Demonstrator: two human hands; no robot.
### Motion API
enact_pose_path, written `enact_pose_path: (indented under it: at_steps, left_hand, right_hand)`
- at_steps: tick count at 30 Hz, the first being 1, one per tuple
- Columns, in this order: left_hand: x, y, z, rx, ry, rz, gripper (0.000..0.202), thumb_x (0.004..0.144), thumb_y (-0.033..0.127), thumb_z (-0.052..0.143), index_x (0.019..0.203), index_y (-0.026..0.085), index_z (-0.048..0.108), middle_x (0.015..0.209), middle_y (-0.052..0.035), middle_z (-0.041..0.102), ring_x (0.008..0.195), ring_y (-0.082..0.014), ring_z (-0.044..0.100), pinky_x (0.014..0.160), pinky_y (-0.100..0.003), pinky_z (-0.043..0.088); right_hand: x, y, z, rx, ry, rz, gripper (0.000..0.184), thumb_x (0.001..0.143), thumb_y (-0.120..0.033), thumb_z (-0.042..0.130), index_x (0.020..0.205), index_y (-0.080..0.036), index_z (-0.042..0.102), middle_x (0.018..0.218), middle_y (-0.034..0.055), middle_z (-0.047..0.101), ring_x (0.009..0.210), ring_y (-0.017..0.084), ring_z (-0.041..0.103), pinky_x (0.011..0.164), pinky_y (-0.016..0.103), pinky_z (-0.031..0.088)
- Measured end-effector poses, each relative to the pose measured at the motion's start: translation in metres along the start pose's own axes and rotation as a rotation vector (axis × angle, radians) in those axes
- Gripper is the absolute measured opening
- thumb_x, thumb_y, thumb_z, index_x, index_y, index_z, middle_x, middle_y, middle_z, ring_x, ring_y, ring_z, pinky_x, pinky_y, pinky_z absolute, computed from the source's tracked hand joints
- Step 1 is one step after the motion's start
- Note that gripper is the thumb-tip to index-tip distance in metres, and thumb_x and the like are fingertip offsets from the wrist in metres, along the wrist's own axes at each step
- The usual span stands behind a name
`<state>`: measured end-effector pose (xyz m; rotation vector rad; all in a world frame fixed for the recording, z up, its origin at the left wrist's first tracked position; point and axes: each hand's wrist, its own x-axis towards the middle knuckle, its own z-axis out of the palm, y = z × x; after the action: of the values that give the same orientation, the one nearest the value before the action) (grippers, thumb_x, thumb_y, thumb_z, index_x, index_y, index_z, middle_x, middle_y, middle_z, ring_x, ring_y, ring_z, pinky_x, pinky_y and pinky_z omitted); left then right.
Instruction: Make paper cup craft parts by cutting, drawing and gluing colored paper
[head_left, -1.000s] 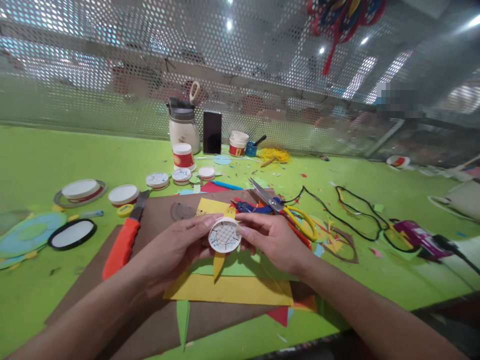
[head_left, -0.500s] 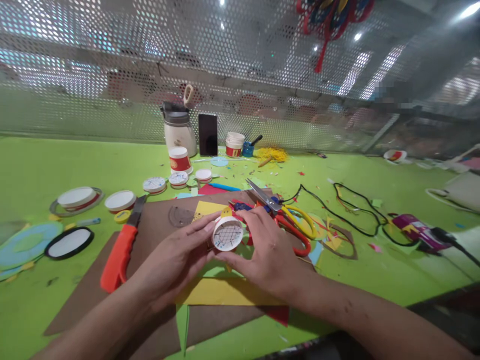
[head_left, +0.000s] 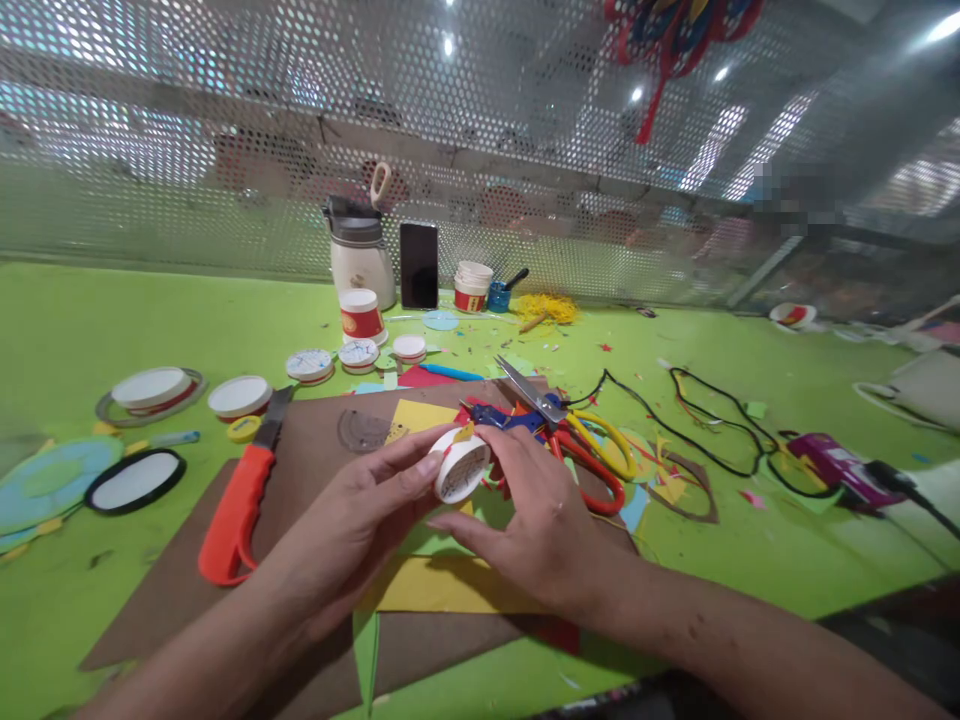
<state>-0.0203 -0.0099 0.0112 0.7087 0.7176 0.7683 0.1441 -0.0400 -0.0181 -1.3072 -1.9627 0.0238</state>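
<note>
My left hand (head_left: 375,510) grips a cut-off paper cup base (head_left: 463,470), its thumb on the white outer wall. Dark grid lines mark the round face, which is tilted down to the right. A small yellow piece shows at its top edge. My right hand (head_left: 540,510) has its fingers curled against the cup base's right side, with its thumb held lower and apart from it; some fingertips are hidden. Just beyond the hands lie scissors (head_left: 529,390) and red-handled scissors (head_left: 592,485). Yellow paper (head_left: 472,585) is spread beneath the hands on brown cardboard (head_left: 315,440).
An orange-handled knife (head_left: 238,510) lies to the left, near several cup bases (head_left: 309,364). Behind stand a jug (head_left: 364,265), a phone (head_left: 418,265) and stacked paper cups (head_left: 471,288). A purple glue gun (head_left: 844,468) with a black cord lies at the right.
The cup base has turned in my hands, so its gridded face now points more to the right and down and more of its side wall shows. My right thumb sits farther from it.
</note>
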Motion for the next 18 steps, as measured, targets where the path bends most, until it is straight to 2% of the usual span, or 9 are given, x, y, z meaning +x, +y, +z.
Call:
enact_pose_path:
  at_steps: [5,12,18]
  left_hand:
    - [0.0018,-0.0039,-0.0027,-0.004,-0.005,0.001,0.035,0.08,0.015,0.067,0.114,0.023,0.068,0.113,-0.0077,0.071,0.098,-0.0193,0.066,0.084,-0.025,0.049]
    - [0.0,-0.0004,0.0019,0.007,0.059,-0.044,0.038,0.078,0.017,0.068,0.116,0.025,0.067,0.108,-0.007,0.073,0.095,-0.0202,0.067,0.08,-0.028,0.05]
    - [0.0031,-0.0047,-0.0031,-0.008,0.03,-0.015,0.04,0.076,0.018,0.07,0.115,0.024,0.067,0.108,-0.0079,0.073,0.092,-0.0206,0.068,0.078,-0.027,0.052]
  right_hand:
    - [-0.0001,0.0008,0.0004,0.025,-0.016,0.015,0.051,0.083,-0.048,0.061,0.116,-0.011,0.053,0.101,0.015,0.062,0.095,0.027,0.058,0.082,0.044,0.051]
    - [0.0001,0.0004,-0.0014,0.055,-0.072,0.047,0.057,0.083,-0.048,0.06,0.122,-0.008,0.052,0.106,0.0175,0.063,0.099,0.029,0.06,0.084,0.044,0.052]
    - [-0.0008,0.0031,-0.0009,0.063,-0.091,0.018,0.059,0.085,-0.047,0.059,0.126,-0.005,0.049,0.105,0.0176,0.063,0.098,0.028,0.059,0.085,0.044,0.052]
